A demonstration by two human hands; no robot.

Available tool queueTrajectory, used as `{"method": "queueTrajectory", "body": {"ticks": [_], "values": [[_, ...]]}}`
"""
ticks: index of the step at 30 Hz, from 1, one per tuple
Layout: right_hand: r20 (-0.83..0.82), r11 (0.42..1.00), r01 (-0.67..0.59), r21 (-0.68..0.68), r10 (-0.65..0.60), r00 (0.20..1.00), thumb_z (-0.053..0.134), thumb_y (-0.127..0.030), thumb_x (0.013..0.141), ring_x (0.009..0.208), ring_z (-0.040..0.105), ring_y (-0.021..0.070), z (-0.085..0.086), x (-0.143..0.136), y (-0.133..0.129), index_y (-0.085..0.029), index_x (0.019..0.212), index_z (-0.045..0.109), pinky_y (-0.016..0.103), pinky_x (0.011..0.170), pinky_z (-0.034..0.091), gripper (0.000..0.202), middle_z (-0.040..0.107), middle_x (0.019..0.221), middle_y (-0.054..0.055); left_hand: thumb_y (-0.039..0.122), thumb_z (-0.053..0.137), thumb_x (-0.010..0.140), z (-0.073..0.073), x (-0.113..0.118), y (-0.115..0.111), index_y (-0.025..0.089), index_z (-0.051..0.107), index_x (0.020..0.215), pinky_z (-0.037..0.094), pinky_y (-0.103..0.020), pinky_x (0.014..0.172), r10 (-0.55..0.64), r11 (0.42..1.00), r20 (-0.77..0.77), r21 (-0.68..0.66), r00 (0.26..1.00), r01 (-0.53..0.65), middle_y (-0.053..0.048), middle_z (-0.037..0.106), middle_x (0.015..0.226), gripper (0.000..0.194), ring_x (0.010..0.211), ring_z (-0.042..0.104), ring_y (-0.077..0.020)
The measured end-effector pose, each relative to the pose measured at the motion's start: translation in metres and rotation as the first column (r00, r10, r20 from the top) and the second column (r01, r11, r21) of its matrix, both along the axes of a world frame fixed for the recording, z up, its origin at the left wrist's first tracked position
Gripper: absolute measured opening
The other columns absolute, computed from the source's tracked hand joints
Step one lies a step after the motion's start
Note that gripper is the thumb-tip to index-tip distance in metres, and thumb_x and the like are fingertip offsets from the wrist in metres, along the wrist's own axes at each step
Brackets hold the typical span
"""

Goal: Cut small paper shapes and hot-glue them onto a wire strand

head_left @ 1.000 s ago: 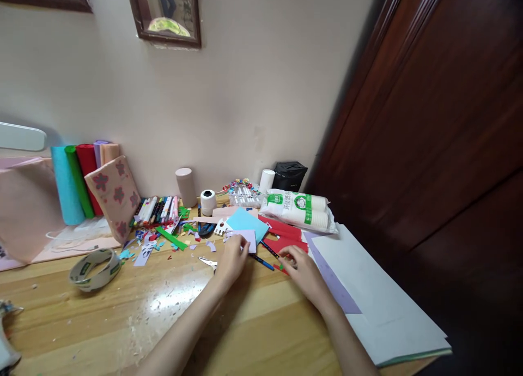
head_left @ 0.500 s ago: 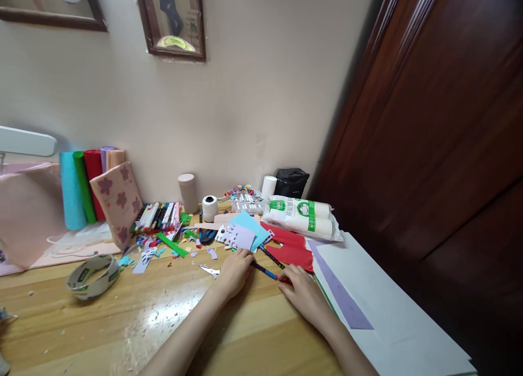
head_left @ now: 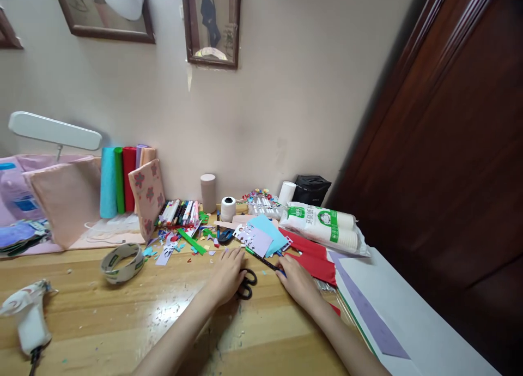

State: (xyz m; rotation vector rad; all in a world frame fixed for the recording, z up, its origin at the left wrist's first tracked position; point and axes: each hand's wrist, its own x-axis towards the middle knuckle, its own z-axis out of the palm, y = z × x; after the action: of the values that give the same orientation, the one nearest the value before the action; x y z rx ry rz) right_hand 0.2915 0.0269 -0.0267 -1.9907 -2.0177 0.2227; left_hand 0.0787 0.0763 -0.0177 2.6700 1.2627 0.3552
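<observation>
My left hand (head_left: 227, 275) lies low over the wood table with its fingers stretched forward and slightly apart. Black-handled scissors (head_left: 247, 283) show beside its thumb; their blades are hidden beneath it. My right hand (head_left: 300, 280) has its fingers bent down at a blue pen (head_left: 283, 273), only partly visible under the fingertips. A dark patterned pen (head_left: 265, 262) with a green end runs between the hands. Just beyond are a punched lilac paper (head_left: 253, 240), a light blue sheet (head_left: 267, 231) and red crepe paper (head_left: 316, 262).
Tape roll (head_left: 121, 263) and glue gun (head_left: 30, 316) sit at left. Markers (head_left: 178, 212), paper scraps (head_left: 167, 252), thread spool (head_left: 228, 208) and bagged paper cups (head_left: 322, 226) stand farther back. White sheets (head_left: 408, 305) with a purple strip (head_left: 371, 310) lie at right.
The view has turned left. My left hand has come back off the pen and over the scissors' blades, uncovering their handles. The red-and-blue pen between my hands is no longer seen there.
</observation>
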Motion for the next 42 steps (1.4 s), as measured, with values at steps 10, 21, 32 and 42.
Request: {"method": "queueTrajectory", "body": {"ticks": [10,21,32,42], "values": [[-0.062,0.971,-0.131,0.199,0.146,0.987,0.046,-0.012,0.087,0.091,0.054,0.0234,0.015,-0.039,0.016,-0.016,0.09,0.056,0.033,0.078,0.042,0.011,0.059,0.093,0.008,0.037,0.044,0.086,0.035,-0.067,0.018,0.006,0.039,0.133,0.027,-0.046,0.105,0.391,0.92,-0.077,0.017,0.917,-0.391,-0.022,0.037,0.138,0.056,0.129,0.033,-0.0339],[-0.157,0.857,-0.513,-0.053,0.5,0.851,0.052,-0.008,0.075,0.082,0.055,0.0167,0.01,-0.116,0.047,-0.018,0.08,0.057,0.024,0.069,0.039,0.012,0.059,0.087,0.003,0.037,0.058,0.075,0.049,-0.123,0.03,0.008,0.043,0.129,0.024,-0.04,0.107,0.486,0.856,-0.086,-0.151,0.87,-0.494,-0.021,0.034,0.14,0.063,0.133,0.026,-0.0325],[-0.086,0.899,-0.285,-0.332,0.272,0.958,0.072,-0.018,0.057,0.068,0.053,0.0171,0.024,-0.074,0.052,-0.019,0.077,0.057,0.023,0.052,0.029,0.025,0.06,0.075,0.0,0.03,0.065,0.069,0.027,-0.135,0.045,0.024,0.057,0.116,0.032,-0.04,0.103,0.376,0.897,-0.073,-0.223,0.924,-0.382,-0.011,0.049,0.129,0.048,0.127,0.036,-0.0296],[-0.111,0.952,-0.281,-0.118,0.269,0.957,0.058,-0.02,0.078,0.085,0.057,0.0184,0.038,-0.09,0.05,-0.015,0.097,0.059,0.024,0.072,0.041,0.02,0.062,0.098,0.008,0.031,0.055,0.08,0.024,-0.083,0.028,0.013,0.057,0.109,0.033,-0.041,0.1,0.217,0.962,-0.034,-0.164,0.976,-0.22,-0.015,0.05,0.124,0.034,0.119,0.04,-0.0299]]}}
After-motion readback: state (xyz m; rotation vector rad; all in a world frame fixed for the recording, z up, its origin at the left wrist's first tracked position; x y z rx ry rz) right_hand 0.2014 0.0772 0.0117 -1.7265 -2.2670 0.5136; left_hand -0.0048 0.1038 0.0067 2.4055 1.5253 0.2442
